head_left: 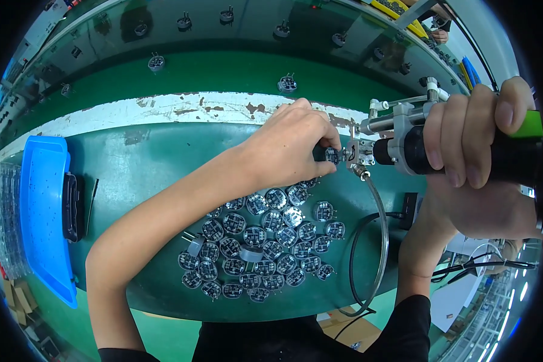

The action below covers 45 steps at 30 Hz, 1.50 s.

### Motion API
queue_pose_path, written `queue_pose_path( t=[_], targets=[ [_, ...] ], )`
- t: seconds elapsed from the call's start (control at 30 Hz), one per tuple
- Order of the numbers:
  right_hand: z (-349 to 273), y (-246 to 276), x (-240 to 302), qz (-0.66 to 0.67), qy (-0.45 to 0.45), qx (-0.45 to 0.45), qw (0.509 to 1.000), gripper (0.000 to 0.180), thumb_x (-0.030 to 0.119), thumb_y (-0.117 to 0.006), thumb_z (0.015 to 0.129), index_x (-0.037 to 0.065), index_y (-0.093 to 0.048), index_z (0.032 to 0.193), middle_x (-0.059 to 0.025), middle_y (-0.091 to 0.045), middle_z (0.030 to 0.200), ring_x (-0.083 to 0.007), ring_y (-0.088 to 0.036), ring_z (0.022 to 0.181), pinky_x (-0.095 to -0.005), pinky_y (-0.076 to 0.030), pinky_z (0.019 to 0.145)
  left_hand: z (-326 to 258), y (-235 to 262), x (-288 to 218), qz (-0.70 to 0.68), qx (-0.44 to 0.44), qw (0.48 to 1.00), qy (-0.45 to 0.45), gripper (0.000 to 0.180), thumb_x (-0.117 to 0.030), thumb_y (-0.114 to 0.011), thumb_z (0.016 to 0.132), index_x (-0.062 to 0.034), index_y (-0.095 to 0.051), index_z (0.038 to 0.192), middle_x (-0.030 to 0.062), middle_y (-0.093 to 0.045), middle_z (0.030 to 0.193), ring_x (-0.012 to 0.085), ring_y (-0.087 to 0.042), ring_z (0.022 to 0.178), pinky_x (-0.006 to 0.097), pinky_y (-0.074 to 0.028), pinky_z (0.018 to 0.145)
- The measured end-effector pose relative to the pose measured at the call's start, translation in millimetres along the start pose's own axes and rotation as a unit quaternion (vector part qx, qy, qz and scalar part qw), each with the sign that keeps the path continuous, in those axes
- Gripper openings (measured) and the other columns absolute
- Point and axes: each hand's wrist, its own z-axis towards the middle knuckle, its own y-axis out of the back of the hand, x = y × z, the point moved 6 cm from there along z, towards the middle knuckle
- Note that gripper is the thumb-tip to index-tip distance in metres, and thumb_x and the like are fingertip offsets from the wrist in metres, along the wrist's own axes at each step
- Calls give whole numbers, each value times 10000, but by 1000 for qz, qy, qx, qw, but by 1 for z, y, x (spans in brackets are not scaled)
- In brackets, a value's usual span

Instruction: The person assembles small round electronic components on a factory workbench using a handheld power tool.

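Note:
My left hand (291, 142) reaches across the bench, its thumb and fingers pinching a small round electronic module (332, 155). The module is held against, or very near, the metal nose block (357, 152) of an electric screwdriver (413, 149). The exact contact is too small to tell. My right hand (464, 142) wraps round the screwdriver's black body, which has a green part at its far end and lies sideways. A clear hose (384, 241) runs down from the nose block. Below my left hand, many like modules (254, 235) with dark circuit faces are spread together on the green bench mat.
A blue tray (35, 229) and a black box (73, 208) stand at the left, near a thin dark rod (92, 207). Behind a worn white ledge (163, 108), several modules sit on a green conveyor (223, 69). Another person's hand (440, 36) shows at far right.

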Motion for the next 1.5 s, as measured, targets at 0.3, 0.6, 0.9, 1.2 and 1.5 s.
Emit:
queue_pose_path(
  t=[0.3, 0.6, 0.9, 1.2, 1.5],
  targets=[
    [12, 7, 28, -38, -20, 132, 990, 151, 154, -581, 1033, 123, -510, 1164, 54, -527, 713, -106, -548, 593, -298, -491, 642, 0, -1, -5, 17, -31, 999, -9, 256, -246, -840, 802, -86, -687, 930, 40, -661, 907, 257, -563, 981, 399, -410, 964],
    [-3, 14, 35, -43, 20, -36, 998, 551, 558, -665, 915, 87, -465, 1119, 48, -483, 681, -71, -497, 565, -253, -439, 610, 11, -3, 1, 13, 1, 1000, -5, 271, -284, -831, 827, -103, -654, 922, 27, -641, 886, 246, -557, 960, 402, -392, 941],
    [-21, 38, 28, 55, 60, -73, 994, 525, 511, -662, 954, 52, -432, 1063, 13, -443, 618, -101, -458, 499, -252, -408, 539, -19, 55, -7, 109, -79, 989, -59, 337, -379, -783, 873, -75, -686, 981, 105, -680, 974, 325, -639, 1019, 454, -493, 894],
    [-28, 78, 33, 56, 40, -52, 996, 266, 305, -424, 1075, 48, -434, 1010, -21, -416, 575, -118, -405, 458, -246, -385, 508, -292, 326, -46, 445, -290, 831, 164, 276, -221, -749, 935, -80, -737, 1172, 102, -717, 1115, 238, -673, 1089, 370, -537, 924],
    [-19, 54, 33, 53, 88, -76, 992, 383, 393, -549, 984, 26, -448, 1022, -21, -427, 611, -117, -424, 476, -240, -389, 528, -286, 336, -9, 382, -369, 810, 250, 305, -181, -784, 878, -78, -746, 1162, 144, -748, 1113, 304, -698, 1041, 417, -536, 958]
  ],
)
